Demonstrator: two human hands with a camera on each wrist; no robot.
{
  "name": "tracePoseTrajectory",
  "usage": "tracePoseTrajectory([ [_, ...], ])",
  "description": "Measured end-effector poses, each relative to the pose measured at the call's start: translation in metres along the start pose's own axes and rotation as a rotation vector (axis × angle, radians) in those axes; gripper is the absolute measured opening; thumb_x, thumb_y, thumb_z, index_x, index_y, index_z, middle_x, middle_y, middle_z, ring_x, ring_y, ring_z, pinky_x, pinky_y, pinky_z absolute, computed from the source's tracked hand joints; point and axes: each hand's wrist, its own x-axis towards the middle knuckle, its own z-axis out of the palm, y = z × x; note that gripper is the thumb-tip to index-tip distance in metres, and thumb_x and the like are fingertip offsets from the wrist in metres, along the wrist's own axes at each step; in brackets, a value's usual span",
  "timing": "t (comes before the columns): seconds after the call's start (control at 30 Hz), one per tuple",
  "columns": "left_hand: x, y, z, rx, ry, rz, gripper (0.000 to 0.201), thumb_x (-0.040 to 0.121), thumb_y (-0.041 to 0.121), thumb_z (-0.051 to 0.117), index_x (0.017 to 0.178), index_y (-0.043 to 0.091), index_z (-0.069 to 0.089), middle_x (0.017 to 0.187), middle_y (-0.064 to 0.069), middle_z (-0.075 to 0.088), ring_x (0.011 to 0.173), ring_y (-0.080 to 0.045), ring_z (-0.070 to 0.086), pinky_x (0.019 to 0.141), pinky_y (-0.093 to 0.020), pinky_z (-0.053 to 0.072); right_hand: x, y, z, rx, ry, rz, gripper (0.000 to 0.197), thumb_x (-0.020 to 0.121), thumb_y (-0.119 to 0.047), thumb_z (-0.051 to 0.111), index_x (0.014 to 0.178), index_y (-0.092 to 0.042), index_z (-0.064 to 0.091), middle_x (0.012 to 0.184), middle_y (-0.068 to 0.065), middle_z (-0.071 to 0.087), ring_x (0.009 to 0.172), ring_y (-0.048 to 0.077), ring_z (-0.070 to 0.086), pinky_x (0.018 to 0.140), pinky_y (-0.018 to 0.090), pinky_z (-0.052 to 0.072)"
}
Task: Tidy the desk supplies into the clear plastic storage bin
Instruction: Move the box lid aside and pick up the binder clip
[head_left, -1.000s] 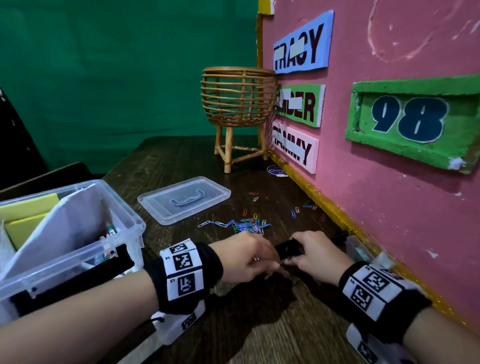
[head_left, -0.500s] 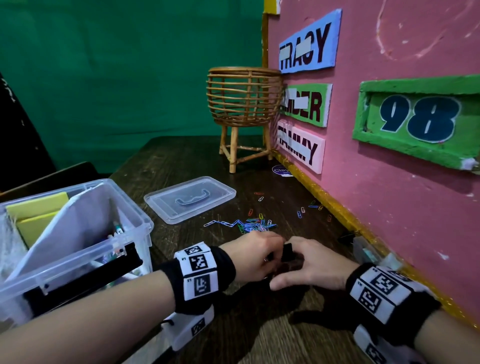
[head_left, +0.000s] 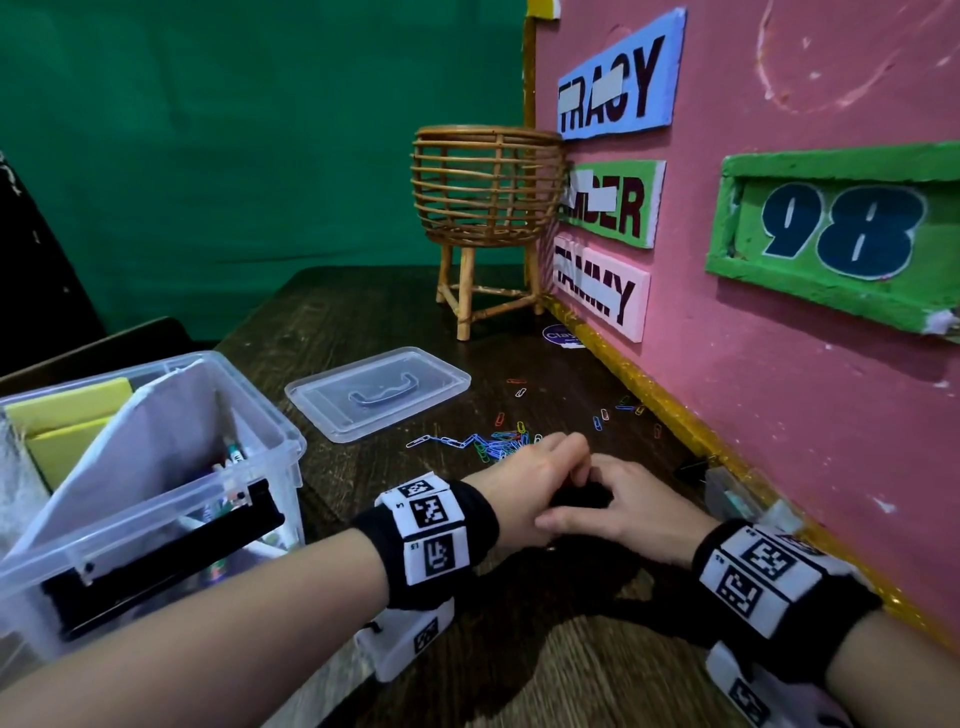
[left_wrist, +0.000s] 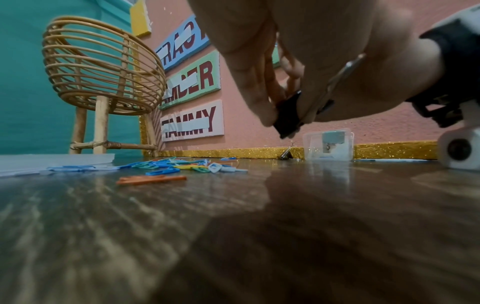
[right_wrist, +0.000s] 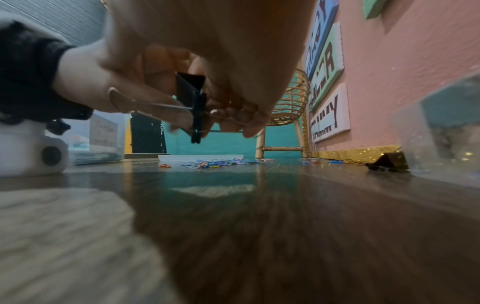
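A black binder clip (head_left: 579, 494) is held just above the dark wooden desk, between both hands. My left hand (head_left: 540, 478) pinches its black body (left_wrist: 287, 116), and my right hand (head_left: 628, 506) grips it from the other side. In the right wrist view the clip (right_wrist: 193, 98) shows its silver wire handles spread between the fingers. The clear plastic storage bin (head_left: 270, 413) stands open at the left with yellow pads, paper and pens inside. Its lid (head_left: 379, 392) lies flat beyond it. Several coloured paper clips (head_left: 493, 441) lie scattered past my hands.
A second black binder clip (head_left: 693, 470) and a small clear box (head_left: 727, 488) lie against the pink board's gold edge on the right. A rattan basket stand (head_left: 485, 192) occupies the far corner. Loose paper clips (head_left: 623, 410) lie near the board.
My hands have closed in together around the black binder clip, which now shows only as a small dark patch between them. The bin, lid and paper clips have not moved.
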Motion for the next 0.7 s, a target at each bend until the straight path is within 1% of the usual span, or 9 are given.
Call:
tracePoseTrajectory([
  [0.07,0.0,0.001,0.0,0.022,-0.024,-0.001,0.036,0.072,0.001,0.065,0.103,0.002,0.047,0.107,-0.012,0.045,0.089,-0.024,0.05,0.075,-0.029,0.042,0.002,0.003,0.001,-0.001,0.035,0.005,0.062,0.05,-0.069,0.072,0.091,-0.025,0.057,0.092,-0.01,0.054,0.083,0.002,0.05,0.071,0.021,0.041],
  [0.17,0.0,0.002,0.0,0.034,-0.032,-0.011,0.038,0.079,0.008,0.063,0.113,0.004,0.048,0.112,-0.01,0.044,0.095,-0.025,0.053,0.082,-0.031,0.045,0.003,0.006,0.0,-0.007,0.031,0.017,0.082,0.037,-0.075,0.068,0.102,-0.025,0.059,0.099,-0.009,0.055,0.095,0.005,0.053,0.082,0.025,0.045],
  [0.3,-0.001,0.002,0.001,0.037,0.042,0.035,0.032,0.086,0.013,0.06,0.115,0.003,0.052,0.11,-0.013,0.049,0.096,-0.027,0.055,0.087,-0.036,0.047,0.001,0.001,-0.001,-0.032,0.071,-0.03,0.048,0.046,-0.055,0.082,0.081,-0.036,0.056,0.091,-0.009,0.052,0.09,0.005,0.049,0.075,0.016,0.038],
  [0.37,-0.001,0.001,0.003,0.061,0.076,0.077,0.033,0.087,0.013,0.059,0.118,0.0,0.054,0.108,-0.016,0.052,0.097,-0.028,0.055,0.086,-0.032,0.046,-0.001,-0.002,0.0,-0.101,0.07,-0.062,0.046,0.048,-0.049,0.085,0.072,-0.04,0.046,0.085,-0.013,0.047,0.088,0.003,0.043,0.073,0.012,0.035],
  [0.43,-0.001,-0.001,0.005,0.081,0.099,0.109,0.035,0.088,0.013,0.057,0.12,-0.001,0.055,0.107,-0.019,0.056,0.099,-0.031,0.055,0.087,-0.035,0.045,0.0,0.0,0.0,-0.154,0.073,-0.082,0.049,0.051,-0.044,0.086,0.071,-0.04,0.042,0.081,-0.016,0.042,0.083,-0.002,0.037,0.073,0.009,0.034],
  [0.5,-0.001,-0.001,0.005,0.079,0.133,0.11,0.036,0.091,0.016,0.053,0.122,-0.002,0.054,0.109,-0.02,0.059,0.102,-0.033,0.055,0.09,-0.032,0.042,0.002,0.004,-0.002,-0.207,0.074,-0.084,0.045,0.056,-0.036,0.086,0.085,-0.036,0.051,0.09,-0.015,0.045,0.09,-0.002,0.038,0.079,0.008,0.035],
  [0.57,0.0,0.0,0.004,0.048,0.189,0.088,0.037,0.093,0.019,0.049,0.122,-0.004,0.054,0.112,-0.02,0.061,0.106,-0.033,0.057,0.09,-0.024,0.036,0.005,0.008,-0.004,-0.234,0.108,-0.037,0.04,0.07,-0.026,0.078,0.105,-0.019,0.06,0.104,-0.003,0.055,0.105,0.009,0.049,0.089,0.019,0.039],
  [0.63,0.0,0.001,0.004,0.038,0.251,0.073,0.04,0.094,0.024,0.045,0.12,-0.005,0.054,0.112,-0.02,0.062,0.106,-0.033,0.058,0.089,-0.021,0.034,0.006,0.009,-0.003,-0.26,0.104,0.031,0.024,0.084,-0.024,0.063,0.105,-0.011,0.064,0.104,0.008,0.065,0.102,0.023,0.061,0.087,0.032,0.047],
  [0.7,0.0,0.001,0.003,0.056,0.279,0.072,0.046,0.094,0.031,0.04,0.119,-0.004,0.054,0.111,-0.019,0.062,0.104,-0.032,0.058,0.089,-0.022,0.035,0.008,0.01,0.001,-0.284,0.062,0.093,0.025,0.089,-0.03,0.055,0.102,-0.012,0.066,0.098,0.01,0.068,0.094,0.025,0.065,0.084,0.037,0.052],
])
